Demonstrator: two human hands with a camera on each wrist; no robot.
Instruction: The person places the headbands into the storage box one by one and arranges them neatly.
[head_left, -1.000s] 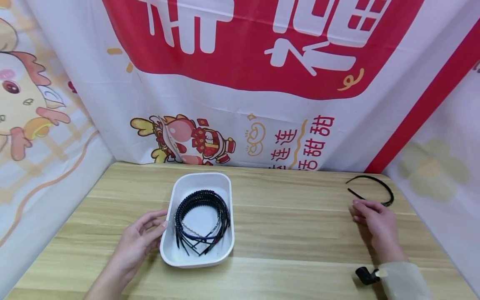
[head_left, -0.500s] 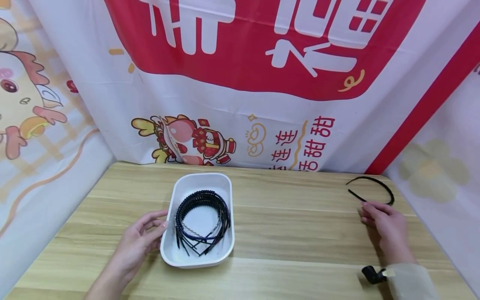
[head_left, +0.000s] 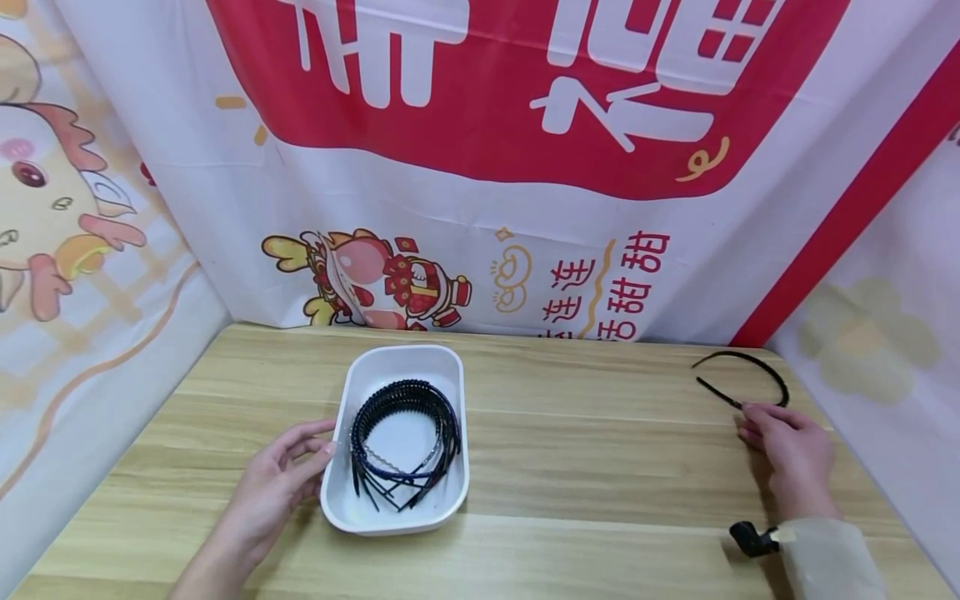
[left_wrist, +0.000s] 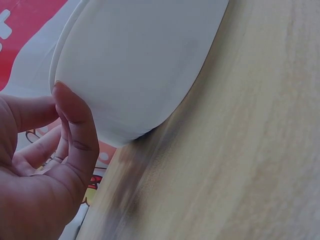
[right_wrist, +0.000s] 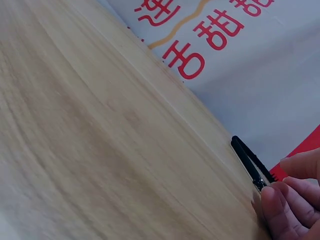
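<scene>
On the left of the head view stands a white plastic box (head_left: 330,510) with several black headbands (head_left: 405,392) piled in it, some beaded or toothed. My left hand (head_left: 281,479) holds the box's left rim; in the left wrist view my thumb and fingers meet at the edge of the box (left_wrist: 135,55). At the far right of the table lies a single black headband (head_left: 768,371), its open ends toward the left. My right hand (head_left: 791,446) pinches its near side. The right wrist view shows thumb and fingers about the headband (right_wrist: 245,152), partly covering it.
A wood-grain table (head_left: 585,467) spreads between the box and the single headband. Printed cloth (head_left: 480,208) hangs along the back edge and at both sides. A black wrist mount (head_left: 753,540) sticks out from the right sleeve (head_left: 828,558).
My right hand has shifted to the right, bringing its fingertips onto the near side of the single headband. That headband, my left hand and the box stay nearly where they were.
</scene>
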